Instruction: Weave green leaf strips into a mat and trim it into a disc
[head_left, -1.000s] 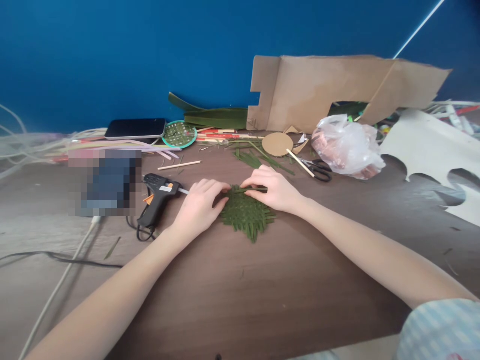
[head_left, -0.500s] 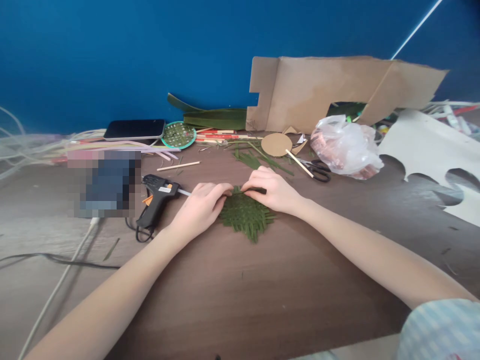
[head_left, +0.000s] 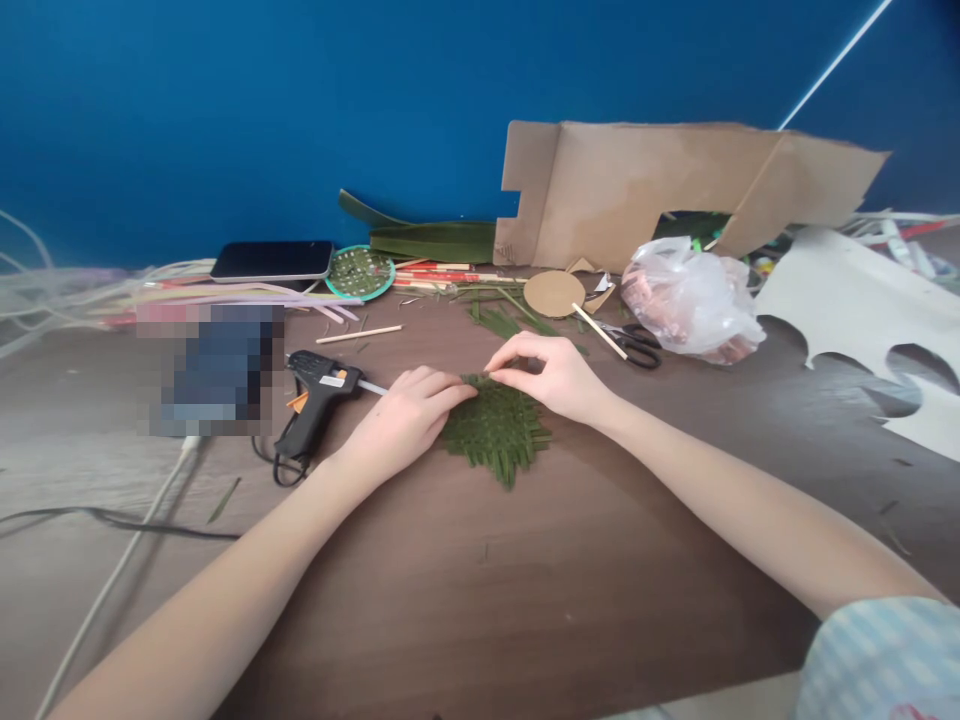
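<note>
A small mat woven from green leaf strips (head_left: 496, 432) lies flat on the brown table (head_left: 525, 580). My left hand (head_left: 401, 418) rests on the mat's left edge, fingers together and pressing it down. My right hand (head_left: 544, 371) is at the mat's far edge, its thumb and fingers pinched on a green strip there. A black glue gun (head_left: 313, 398) lies just left of my left hand, nozzle pointing toward it.
Scissors (head_left: 636, 343), a cardboard disc (head_left: 553, 293) and a plastic bag (head_left: 690, 300) lie behind right. Cut cardboard (head_left: 660, 185) leans on the blue wall. A phone (head_left: 271, 260), a round green-rimmed weave (head_left: 360, 271), loose strips and sticks sit behind left. Cables (head_left: 112, 575) trail at left.
My right hand has lifted slightly and pinched the strip at the mat's far edge. My left hand's fingers have slid right onto the mat. The mat itself stays in place.
</note>
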